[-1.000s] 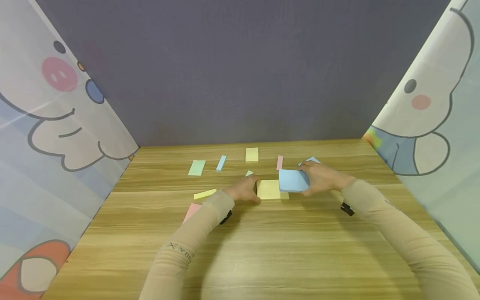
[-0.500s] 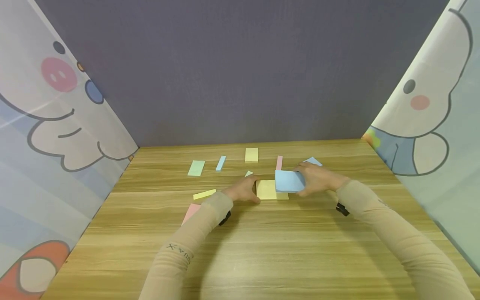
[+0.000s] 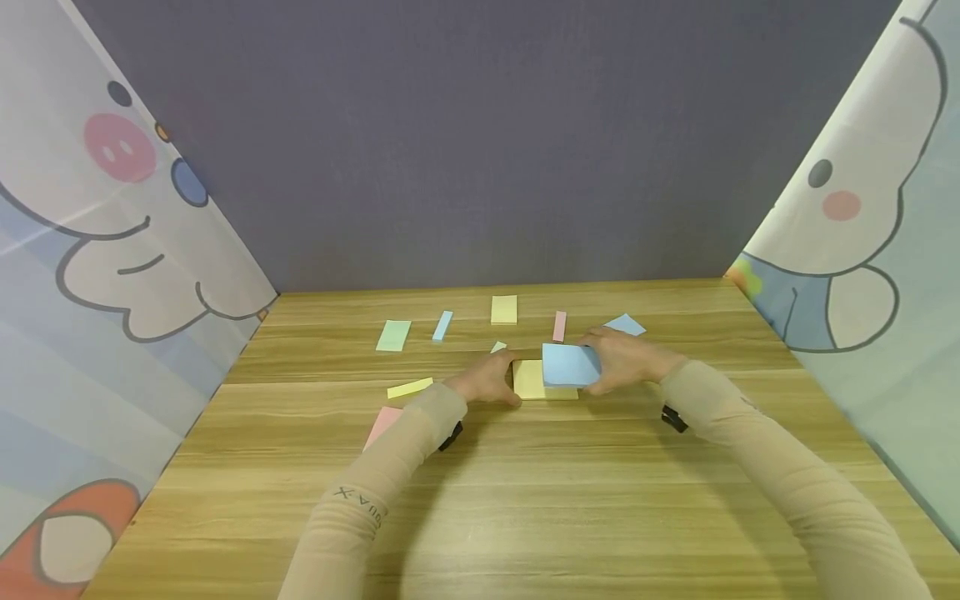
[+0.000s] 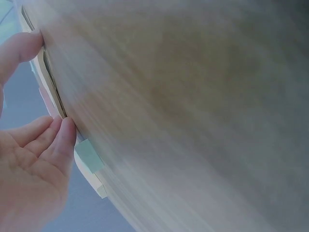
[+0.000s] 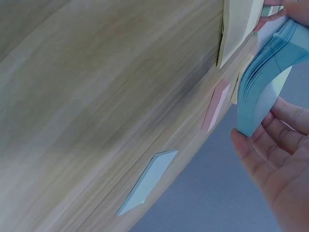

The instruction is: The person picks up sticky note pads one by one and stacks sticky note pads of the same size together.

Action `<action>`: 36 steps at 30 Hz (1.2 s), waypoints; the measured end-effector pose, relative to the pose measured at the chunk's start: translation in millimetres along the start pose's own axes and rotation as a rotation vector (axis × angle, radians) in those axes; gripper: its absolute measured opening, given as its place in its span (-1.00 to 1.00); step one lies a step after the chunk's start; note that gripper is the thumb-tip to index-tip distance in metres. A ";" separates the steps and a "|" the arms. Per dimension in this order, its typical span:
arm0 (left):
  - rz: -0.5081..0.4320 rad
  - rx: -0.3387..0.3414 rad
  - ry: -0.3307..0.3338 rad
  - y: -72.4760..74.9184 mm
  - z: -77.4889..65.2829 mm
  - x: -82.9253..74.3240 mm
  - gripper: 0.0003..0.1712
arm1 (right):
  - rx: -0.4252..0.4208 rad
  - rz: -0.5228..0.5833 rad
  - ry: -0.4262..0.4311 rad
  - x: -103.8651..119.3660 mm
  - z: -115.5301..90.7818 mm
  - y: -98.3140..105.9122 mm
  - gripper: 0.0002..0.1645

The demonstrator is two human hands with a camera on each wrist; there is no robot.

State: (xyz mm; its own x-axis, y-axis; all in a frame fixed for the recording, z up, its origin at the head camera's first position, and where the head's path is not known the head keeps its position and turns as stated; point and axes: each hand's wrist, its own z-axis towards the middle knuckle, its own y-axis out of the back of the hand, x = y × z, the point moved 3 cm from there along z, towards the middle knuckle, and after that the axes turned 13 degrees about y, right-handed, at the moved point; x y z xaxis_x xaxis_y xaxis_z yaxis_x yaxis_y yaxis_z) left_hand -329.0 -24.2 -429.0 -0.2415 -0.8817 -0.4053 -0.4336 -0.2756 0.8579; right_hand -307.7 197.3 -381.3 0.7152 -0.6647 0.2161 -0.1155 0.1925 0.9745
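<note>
My right hand (image 3: 626, 357) grips a blue sticky note pad (image 3: 570, 365) by its right end, thumb on the near edge and fingers on the far one. In the right wrist view this blue pad (image 5: 258, 72) bows, its sheet edges fanning. It is held over the right part of a larger yellow sticky note pad (image 3: 528, 381) lying on the table. At that pad's left end, my left hand (image 3: 486, 379) holds it between thumb and fingers. The left wrist view shows the left hand (image 4: 41, 164) with fingertips right at the pad's edge.
Around lie a green pad (image 3: 393, 336), a narrow blue strip pad (image 3: 442, 326), a small yellow pad (image 3: 504, 309), a pink strip pad (image 3: 559, 326) and another blue pad (image 3: 626, 324). A yellow strip (image 3: 410, 388) and a pink pad (image 3: 382, 423) lie left. A dark panel (image 3: 487, 150) stands behind.
My right hand has moved left with the blue pad, which now covers more of the yellow pad in the head view. The left hand stays put on the yellow pad.
</note>
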 end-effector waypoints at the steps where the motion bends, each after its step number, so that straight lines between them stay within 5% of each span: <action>1: 0.000 0.001 -0.001 0.0 -0.1 -0.2 0.01 | 0.001 -0.001 0.002 0.2 0.9 -0.3 -0.13; 36: 0.003 -0.008 -0.022 1.0 -0.4 -1.0 0.00 | 0.076 0.018 0.026 4.1 25.7 -21.5 -0.08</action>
State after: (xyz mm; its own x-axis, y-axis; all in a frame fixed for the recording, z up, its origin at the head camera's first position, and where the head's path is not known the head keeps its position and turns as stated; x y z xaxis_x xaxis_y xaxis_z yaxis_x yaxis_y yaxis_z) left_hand -328.9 -23.8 -427.6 -0.2617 -0.8738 -0.4099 -0.4258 -0.2766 0.8615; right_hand -320.1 171.9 -399.8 0.7303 -0.6421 0.2331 -0.1797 0.1486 0.9724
